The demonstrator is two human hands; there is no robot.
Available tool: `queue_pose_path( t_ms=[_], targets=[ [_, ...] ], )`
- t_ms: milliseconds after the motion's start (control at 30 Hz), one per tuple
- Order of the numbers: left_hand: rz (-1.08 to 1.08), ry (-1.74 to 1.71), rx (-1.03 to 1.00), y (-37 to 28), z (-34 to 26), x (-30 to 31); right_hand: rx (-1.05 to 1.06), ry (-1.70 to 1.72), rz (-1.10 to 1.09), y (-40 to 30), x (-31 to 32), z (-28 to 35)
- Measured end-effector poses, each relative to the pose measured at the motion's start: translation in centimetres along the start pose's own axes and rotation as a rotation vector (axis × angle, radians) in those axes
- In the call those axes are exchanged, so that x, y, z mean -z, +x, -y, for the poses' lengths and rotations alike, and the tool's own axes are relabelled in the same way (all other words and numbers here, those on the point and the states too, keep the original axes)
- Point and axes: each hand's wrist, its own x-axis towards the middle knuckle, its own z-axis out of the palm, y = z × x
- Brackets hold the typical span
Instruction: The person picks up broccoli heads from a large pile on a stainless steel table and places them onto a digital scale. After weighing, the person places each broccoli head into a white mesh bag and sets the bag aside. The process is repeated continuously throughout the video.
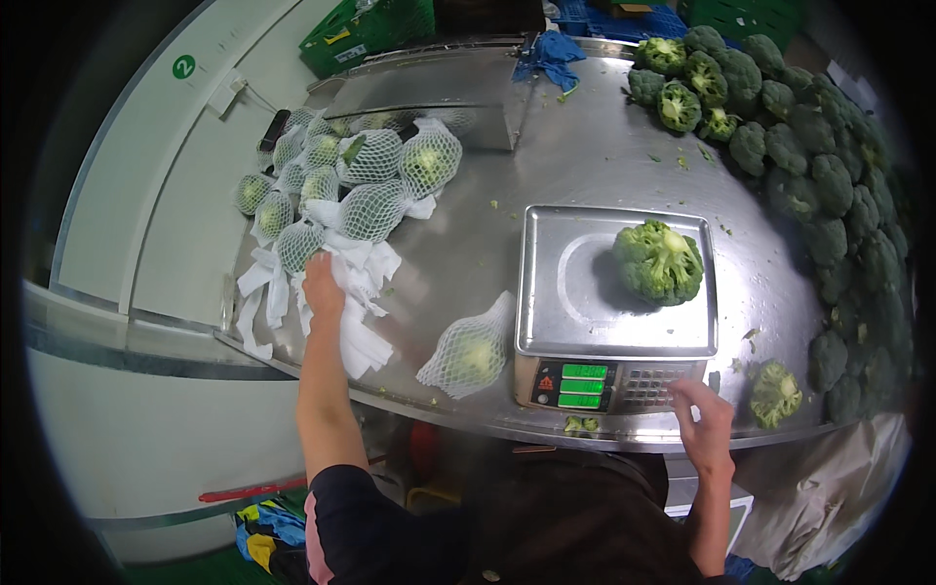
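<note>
My left hand point(322, 287) reaches into a heap of white foam net sleeves point(358, 322) on the left of the steel table, right below a netted broccoli head point(300, 247). Its fingertips are partly hidden, so I cannot see whether they grip a sleeve. My right hand point(703, 424) hovers at the keypad point(647, 387) of a weighing scale, thumb and fingers apart, with nothing visible in it. On the scale's steel pan point(563, 322) lies a bare broccoli head point(659, 265), stalk facing up. Between the sleeves and the scale rests another netted broccoli head point(472, 355).
Several netted broccoli heads point(373, 210) crowd the left, before a steel box-like shelf point(431, 80). A large broccoli pile point(797, 146) lines the right edge. One loose head point(775, 395) lies near the front edge. Blue gloves or cloth point(553, 58) and a green crate point(365, 36) are at the back.
</note>
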Motion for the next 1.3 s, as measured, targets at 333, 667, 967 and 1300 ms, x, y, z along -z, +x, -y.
queue_pose_path(
  t_ms=[333, 667, 967, 1300],
  targets=[
    [-0.256, 0.179, -0.104, -3.3, -0.4, 0.5, -0.094, 0.043, 0.051, -1.9, -0.4, 0.4],
    [-0.191, -0.450, -0.045, -4.7, -1.5, 15.7, 0.259, 0.220, -0.045, 1.1, -0.9, 2.1],
    [1.056, -1.582, -0.464, -12.8, -37.2, 22.2, 0.169, 0.390, -0.192, 2.7, -0.3, 2.8],
    [1.471, -2.128, 0.608, -16.5, -48.1, 22.0, -0.403, 1.103, -0.308, 1.2, 4.4, -3.6]
  ],
)
